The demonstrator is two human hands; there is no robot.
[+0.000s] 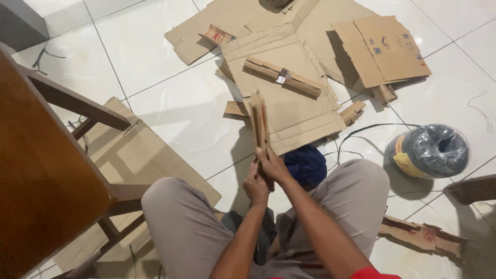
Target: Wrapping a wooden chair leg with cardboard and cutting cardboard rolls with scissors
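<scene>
Cardboard strips (260, 124), folded together, are being clamped by my left grip (256, 187) and right grip (274, 166) at frame centre, awaiting binding.

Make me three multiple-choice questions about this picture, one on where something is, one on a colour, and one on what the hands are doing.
1. Where does the roll of twine lie?
A. on the floor at the right of the legs
B. on the wooden table
C. on the flattened boxes

2. What colour is the ball of yarn between the knees?
A. red
B. blue
C. white

3. How do the hands stand to the folded cardboard strip?
A. both grip its lower end
B. only the left touches it
C. neither touches it

Answers:
1. A: the grey roll sits on the white tiles beside the right knee.
2. B: it shows dark blue against the floor.
3. A: the left hand and the right hand are both closed on the strip, which stands upright.
</scene>
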